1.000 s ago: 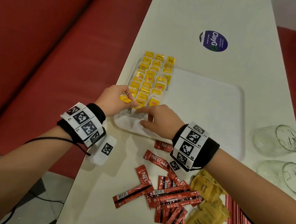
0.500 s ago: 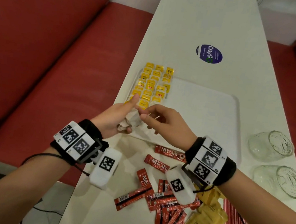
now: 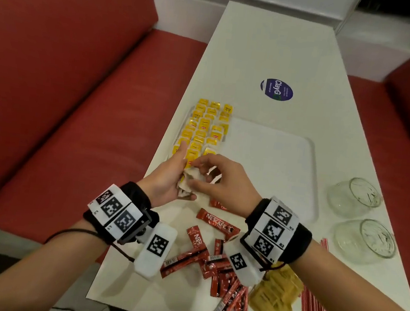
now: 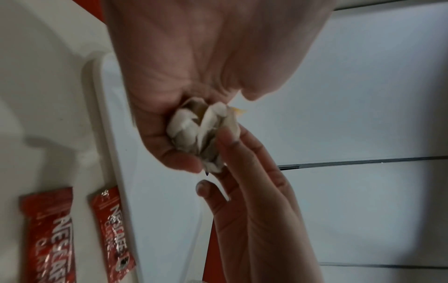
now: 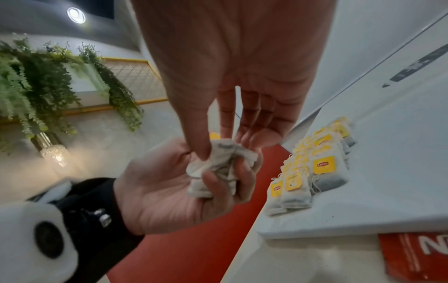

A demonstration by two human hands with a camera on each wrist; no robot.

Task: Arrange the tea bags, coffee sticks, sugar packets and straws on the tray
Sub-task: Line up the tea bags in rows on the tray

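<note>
My left hand (image 3: pixel 184 176) is raised over the tray's near left corner, its fingers curled round a small bunch of white tea bags (image 3: pixel 189 182). My right hand (image 3: pixel 200 174) pinches one bag of that bunch (image 5: pixel 218 164) between thumb and fingers. The left wrist view shows the bunch (image 4: pixel 201 134) crumpled in my palm. Rows of yellow-tagged tea bags (image 3: pixel 204 130) lie along the left side of the white tray (image 3: pixel 274 162). Red coffee sticks (image 3: pixel 213 257), brown sugar packets (image 3: pixel 273 294) and red straws (image 3: pixel 314 306) lie on the table near me.
Two clear glasses (image 3: pixel 354 196) (image 3: pixel 364 240) lie on their sides right of the tray. A blue round sticker (image 3: pixel 276 89) marks the far table top. Red bench seats (image 3: pixel 76 116) flank the narrow white table; its left edge runs close to the tray.
Both hands have lifted off the tray's near left corner and come toward me. The left hand has gathered the tea bags into its palm, and the right hand now pinches at them.
</note>
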